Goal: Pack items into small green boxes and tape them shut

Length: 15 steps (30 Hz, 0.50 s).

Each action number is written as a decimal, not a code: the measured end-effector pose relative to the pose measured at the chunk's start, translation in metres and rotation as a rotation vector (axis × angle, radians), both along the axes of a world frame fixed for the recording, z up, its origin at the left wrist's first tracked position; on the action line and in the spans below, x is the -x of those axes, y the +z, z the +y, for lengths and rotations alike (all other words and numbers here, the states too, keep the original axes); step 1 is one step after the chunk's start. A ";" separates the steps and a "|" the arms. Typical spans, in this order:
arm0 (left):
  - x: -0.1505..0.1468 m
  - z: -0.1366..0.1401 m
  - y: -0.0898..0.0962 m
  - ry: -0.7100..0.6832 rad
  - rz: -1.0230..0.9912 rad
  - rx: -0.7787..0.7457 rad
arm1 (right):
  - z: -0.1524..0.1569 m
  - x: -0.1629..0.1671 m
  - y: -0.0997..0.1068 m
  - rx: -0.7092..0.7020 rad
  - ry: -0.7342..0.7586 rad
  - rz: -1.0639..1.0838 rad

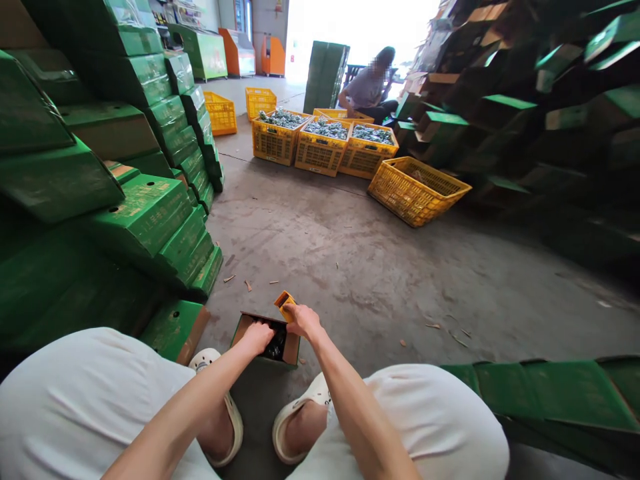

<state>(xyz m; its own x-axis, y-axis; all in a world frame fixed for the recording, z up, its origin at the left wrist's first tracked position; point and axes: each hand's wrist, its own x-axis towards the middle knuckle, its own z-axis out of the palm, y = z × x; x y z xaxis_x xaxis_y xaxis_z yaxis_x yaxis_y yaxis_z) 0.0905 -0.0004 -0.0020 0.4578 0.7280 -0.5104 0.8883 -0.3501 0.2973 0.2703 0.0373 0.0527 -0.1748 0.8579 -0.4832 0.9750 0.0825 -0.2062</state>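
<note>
A small open cardboard box [292,348], green outside and brown inside, sits on the floor between my feet. Dark, shiny contents [276,341] fill part of it; I cannot make out their kind. My left hand [259,337] reaches into the box from its left side, fingers curled down at the contents and their tips hidden. Over the box's far right corner, my right hand [304,321] grips a small yellow box [284,300] with a dark patch on its face, tilted above the rim.
Green cartons [145,207] are stacked high on my left; more green boxes [565,393] lie to my right. Ahead stand yellow crates [323,155] of shiny wrapped items and a tilted yellow crate [415,193]. Another person [367,90] sits behind them. Jumbled cartons [500,120] line the right.
</note>
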 end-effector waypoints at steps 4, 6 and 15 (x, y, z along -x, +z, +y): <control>-0.002 -0.009 0.008 0.038 0.043 -0.059 | -0.002 0.000 0.000 -0.050 -0.029 -0.027; -0.007 -0.010 0.009 0.051 0.057 -0.031 | -0.002 0.000 0.000 -0.042 -0.029 -0.020; -0.027 -0.002 -0.002 0.047 -0.034 0.076 | 0.002 -0.006 -0.005 -0.081 -0.013 0.042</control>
<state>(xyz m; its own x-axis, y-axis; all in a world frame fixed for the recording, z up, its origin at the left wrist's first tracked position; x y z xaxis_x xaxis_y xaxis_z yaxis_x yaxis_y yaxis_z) 0.1179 -0.0020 -0.0039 0.4422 0.7087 -0.5498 0.8921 -0.2840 0.3515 0.2761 0.0397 0.0481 -0.1821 0.8962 -0.4045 0.9668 0.0882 -0.2397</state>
